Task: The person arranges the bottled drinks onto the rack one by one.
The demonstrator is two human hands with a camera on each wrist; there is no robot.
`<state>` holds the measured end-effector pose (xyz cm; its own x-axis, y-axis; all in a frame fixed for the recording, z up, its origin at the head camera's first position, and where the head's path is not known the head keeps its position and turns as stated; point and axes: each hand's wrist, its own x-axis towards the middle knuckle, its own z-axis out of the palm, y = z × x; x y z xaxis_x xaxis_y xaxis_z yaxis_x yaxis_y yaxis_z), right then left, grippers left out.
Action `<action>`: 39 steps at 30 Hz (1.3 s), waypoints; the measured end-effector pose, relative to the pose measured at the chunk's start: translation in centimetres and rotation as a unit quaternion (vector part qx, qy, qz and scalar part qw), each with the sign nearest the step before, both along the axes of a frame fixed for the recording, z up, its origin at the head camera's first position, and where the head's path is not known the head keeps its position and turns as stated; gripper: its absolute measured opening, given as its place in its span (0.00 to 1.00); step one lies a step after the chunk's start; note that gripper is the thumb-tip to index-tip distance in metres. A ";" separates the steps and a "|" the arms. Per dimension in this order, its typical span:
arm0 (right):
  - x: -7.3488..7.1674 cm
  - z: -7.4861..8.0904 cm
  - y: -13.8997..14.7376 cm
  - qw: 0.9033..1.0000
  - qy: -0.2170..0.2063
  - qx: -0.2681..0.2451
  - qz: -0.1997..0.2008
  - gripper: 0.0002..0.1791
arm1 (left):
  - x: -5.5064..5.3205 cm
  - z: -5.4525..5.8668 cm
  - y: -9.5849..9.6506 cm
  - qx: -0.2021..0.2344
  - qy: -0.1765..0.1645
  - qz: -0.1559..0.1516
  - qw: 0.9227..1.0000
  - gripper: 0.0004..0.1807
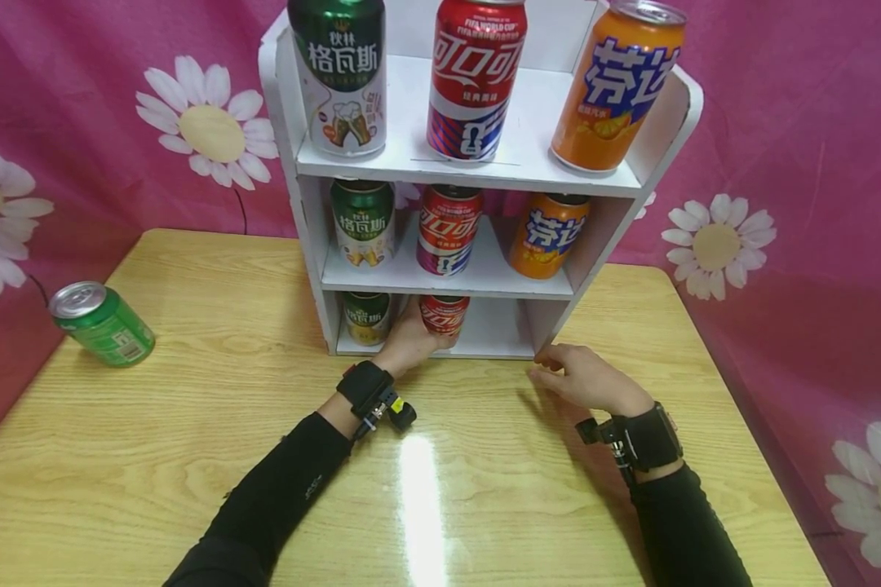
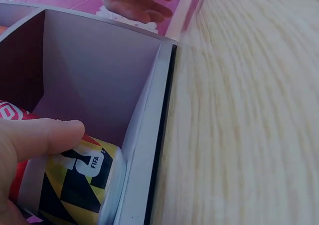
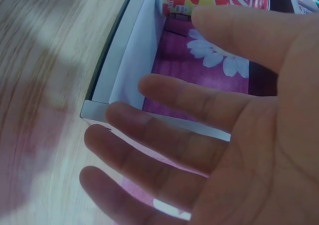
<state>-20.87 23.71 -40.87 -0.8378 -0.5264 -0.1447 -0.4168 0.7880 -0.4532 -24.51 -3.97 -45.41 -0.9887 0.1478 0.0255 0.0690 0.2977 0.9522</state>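
Observation:
On the bottom shelf of the white rack [image 1: 502, 326], my left hand [image 1: 409, 342] grips a red cola can [image 1: 444, 315], thumb across its front. The left wrist view shows that can [image 2: 82, 177] standing just inside the shelf's front lip. To its left, on the same shelf, is a green-and-white kvass can [image 1: 367, 316]. My right hand [image 1: 582, 377] is by the rack's lower right corner, holding nothing. Its fingers [image 3: 164, 135] are spread and relaxed in the right wrist view, near the corner; whether they touch it I cannot tell.
A green can [image 1: 104, 324] lies tilted at the table's left. The middle shelf bears a kvass can [image 1: 364, 222], a cola can [image 1: 449, 230] and an orange soda can [image 1: 550, 236]. Above them stand another kvass can [image 1: 343, 77], cola can [image 1: 475, 79] and orange soda can [image 1: 617, 86].

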 end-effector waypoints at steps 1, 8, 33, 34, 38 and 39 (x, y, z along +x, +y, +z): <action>0.0 0.0 0.0 1.000 -0.001 0.000 0.000 0.19 | 0.0 0.0 0.0 0.001 0.000 0.000 1.000 0.51; -0.1 0.0 0.1 1.000 -0.003 0.003 -0.002 0.19 | 0.0 0.2 0.1 -0.010 0.006 0.010 1.000 0.53; -0.2 -0.2 0.1 1.000 -0.006 0.006 -0.004 0.19 | -0.1 0.6 -0.6 0.060 -0.035 -0.047 0.996 0.51; -0.2 -0.2 0.1 1.000 -0.006 0.006 -0.003 0.19 | -0.1 0.6 -0.6 0.063 -0.034 -0.049 0.996 0.51; -0.2 -0.2 0.2 1.000 -0.005 0.006 -0.002 0.19 | 0.0 1.1 -0.6 0.062 -0.033 -0.050 0.996 0.50; -0.2 -0.1 0.2 1.000 -0.004 0.005 -0.001 0.19 | 0.1 1.1 -0.6 0.059 -0.032 -0.048 0.997 0.50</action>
